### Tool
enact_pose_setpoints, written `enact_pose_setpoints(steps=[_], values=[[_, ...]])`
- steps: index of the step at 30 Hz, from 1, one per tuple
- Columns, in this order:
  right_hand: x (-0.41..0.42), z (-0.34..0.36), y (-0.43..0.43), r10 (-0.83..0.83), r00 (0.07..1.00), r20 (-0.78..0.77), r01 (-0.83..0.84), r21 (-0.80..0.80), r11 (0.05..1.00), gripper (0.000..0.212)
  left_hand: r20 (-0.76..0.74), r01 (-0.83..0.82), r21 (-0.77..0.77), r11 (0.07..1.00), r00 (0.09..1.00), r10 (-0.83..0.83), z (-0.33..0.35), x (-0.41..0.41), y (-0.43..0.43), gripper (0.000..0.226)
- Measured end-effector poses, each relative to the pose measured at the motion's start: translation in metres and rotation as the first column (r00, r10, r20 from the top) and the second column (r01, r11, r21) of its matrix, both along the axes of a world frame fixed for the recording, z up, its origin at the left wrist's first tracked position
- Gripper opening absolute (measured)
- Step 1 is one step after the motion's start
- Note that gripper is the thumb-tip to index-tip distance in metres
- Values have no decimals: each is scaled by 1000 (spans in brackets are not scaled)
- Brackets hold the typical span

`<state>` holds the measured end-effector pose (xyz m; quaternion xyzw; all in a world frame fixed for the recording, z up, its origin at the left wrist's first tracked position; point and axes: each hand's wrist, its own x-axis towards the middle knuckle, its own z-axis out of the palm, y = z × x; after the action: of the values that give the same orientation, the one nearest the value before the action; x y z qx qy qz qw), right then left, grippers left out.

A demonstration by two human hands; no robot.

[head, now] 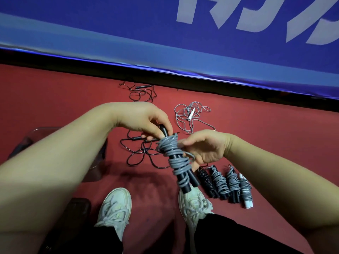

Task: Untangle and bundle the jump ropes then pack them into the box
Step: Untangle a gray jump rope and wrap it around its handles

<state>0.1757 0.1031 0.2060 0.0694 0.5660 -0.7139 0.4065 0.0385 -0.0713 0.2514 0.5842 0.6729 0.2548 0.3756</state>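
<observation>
A grey jump rope (175,160) is wound round its two black handles, held tilted in the air above my right shoe. My left hand (146,120) grips the upper ends of the handles. My right hand (205,147) pinches the grey cord beside the coil. Several finished bundles (225,184) lie side by side on the red floor at the right. A loose black rope (141,153) lies tangled under my hands, another black rope (141,91) lies farther back, and a loose grey rope with white handles (190,114) lies to the right. A clear box (95,162) sits at the left, mostly hidden by my left arm.
A blue banner (165,33) with white lettering runs along the back, above a dark strip at floor level. My two white shoes (115,209) stand on the red floor at the bottom. A dark object (80,206) lies at the lower left.
</observation>
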Motion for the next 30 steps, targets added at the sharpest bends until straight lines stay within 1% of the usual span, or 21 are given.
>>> enact_pose_setpoints(steps=[1,3,5,6,7,8,9,10,11,12,13,15,16,18,19,21,23,24,26,28,30], values=[[0,-2,-5,-34,998,-53,36,40,999,57,-8,-26,18,999,1000,27,0,-3,-1,25],[0,-5,-17,-111,975,-194,145,174,974,27,-67,-60,32,998,996,62,-1,-9,-3,25],[-2,-5,-26,-196,933,-301,269,224,937,15,-90,-134,78,988,986,140,-5,-11,-4,26],[-4,-4,-27,-240,906,-349,328,219,919,13,-41,-221,143,965,973,229,-9,-11,-2,29],[-6,-2,-27,-280,872,-401,386,214,897,13,66,-349,218,911,937,343,-13,-10,0,33],[-8,0,-26,-309,836,-454,445,231,865,12,222,-491,252,834,868,444,-17,-7,2,37],[-10,3,-25,-331,797,-506,502,249,828,11,386,-601,210,771,776,499,-20,-4,4,40],[-13,6,-24,-357,755,-550,561,259,786,11,512,-653,117,748,685,519,-24,-1,6,40],[-17,7,-22,-378,711,-593,614,260,746,12,591,-633,9,774,628,506,-26,3,6,38],[-22,8,-20,-391,670,-632,658,260,707,14,613,-553,-72,830,632,474,-29,5,6,35],[-26,9,-18,-381,634,-673,692,274,668,18,612,-456,-118,882,666,426,-31,8,5,37],[-30,12,-17,-292,593,-750,728,344,593,34,578,-364,-129,922,728,369,-34,11,9,47],[-32,12,-18,-251,582,-774,735,368,570,40,552,-388,-107,915,743,380,-35,11,14,45],[-34,13,-24,-190,567,-801,745,401,532,39,484,-453,-20,891,776,405,-34,16,22,34],[-34,15,-28,-159,558,-815,761,425,491,41,472,-467,29,884,786,400,-34,19,25,33],[-36,20,-33,-78,553,-829,774,478,415,49,501,-507,112,855,772,392,-38,27,31,37],[-36,30,-36,23,608,-794,712,558,426,44,540,-575,155,803,730,418,-40,30,32,38],[-35,38,-33,90,660,-746,653,628,422,39,553,-603,166,781,712,433,-40,30,33,41],[-28,59,-23,230,754,-615,515,771,374,28,587,-650,145,746,663,464,-39,28,30,51],[-20,78,-7,330,775,-539,456,839,297,27,637,-666,84,741,608,474,-35,28,26,51],[-15,87,5,323,772,-548,472,834,286,31,697,-651,58,757,569,436,-31,31,24,49]])
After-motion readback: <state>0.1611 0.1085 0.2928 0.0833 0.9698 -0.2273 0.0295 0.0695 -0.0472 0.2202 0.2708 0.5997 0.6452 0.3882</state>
